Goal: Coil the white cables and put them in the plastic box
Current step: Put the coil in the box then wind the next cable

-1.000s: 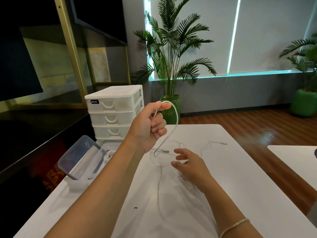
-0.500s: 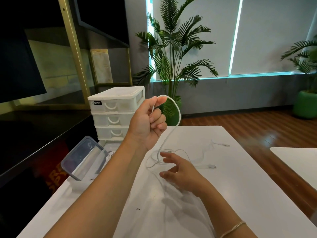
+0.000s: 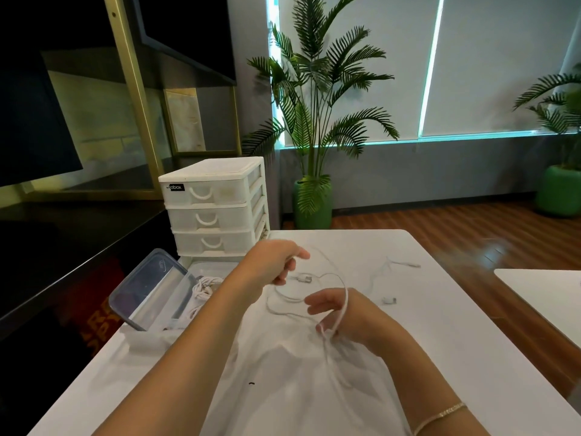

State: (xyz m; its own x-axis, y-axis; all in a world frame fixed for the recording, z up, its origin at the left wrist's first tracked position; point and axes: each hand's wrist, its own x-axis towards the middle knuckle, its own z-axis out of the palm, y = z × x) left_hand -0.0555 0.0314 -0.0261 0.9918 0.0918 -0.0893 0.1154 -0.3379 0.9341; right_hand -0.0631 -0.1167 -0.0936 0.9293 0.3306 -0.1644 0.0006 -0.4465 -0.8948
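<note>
A thin white cable [image 3: 344, 305] loops above the white table [image 3: 440, 341] between my two hands. My left hand [image 3: 276, 262] is raised over the table's middle and pinches the cable near its plug end [image 3: 304, 279]. My right hand [image 3: 352, 316] sits lower and nearer, fingers curled round the cable where it runs down toward me. The plastic box [image 3: 151, 339] stands at the table's left edge, with its clear lid [image 3: 147, 287] leaning up and coiled white cables [image 3: 204, 287] inside. Another loose white cable [image 3: 390, 269] lies on the table beyond my hands.
A white three-drawer plastic unit [image 3: 217, 209] stands behind the box at the table's far left. A small white connector [image 3: 389, 300] lies right of my hands. A second white table [image 3: 540, 294] is at the right, across wooden floor. Potted palms stand by the wall.
My left hand has dropped from head height toward the table, still holding the cable. My right hand has closed on the cable and the loop has been drawn nearer.
</note>
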